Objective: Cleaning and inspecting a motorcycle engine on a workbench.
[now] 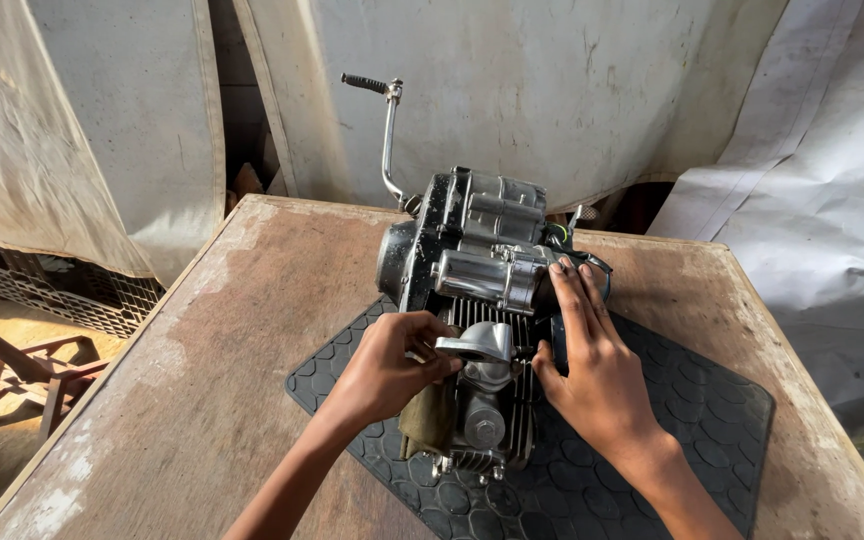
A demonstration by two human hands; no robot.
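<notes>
We stand over a small motorcycle engine [477, 300] that sits on a black rubber mat [652, 440] with a rounded tile pattern, the mat itself spread on a worn wooden table [202, 380] with pale scuffed edges. Our left hand [387, 370] is curled shut around a silver metal fitting [477, 345] at the top of the finned cylinder [517, 400], thumb and fingers pinching its near end, with a brownish rag [427, 425] hanging just beneath the palm against the engine's left side. Our right hand [592, 365] lies flat and open against the engine's right side, fingers stretched forward so that the fingertips [564, 270] touch the silver starter-like cylinder [487, 275] near the black crankcase [442, 230], while the thumb rests against the cooling fins; it presses rather than grips anything. A chrome kick lever [388, 130] with a black rubber tip rises upright from the far left of the crankcase. Behind the table hang pale, stained tarpaulin sheets [552, 80], and to the left, down in the sunlight, we see a plastic crate [42, 290] and part of a reddish wooden stool [22, 370] well apart from the table.
</notes>
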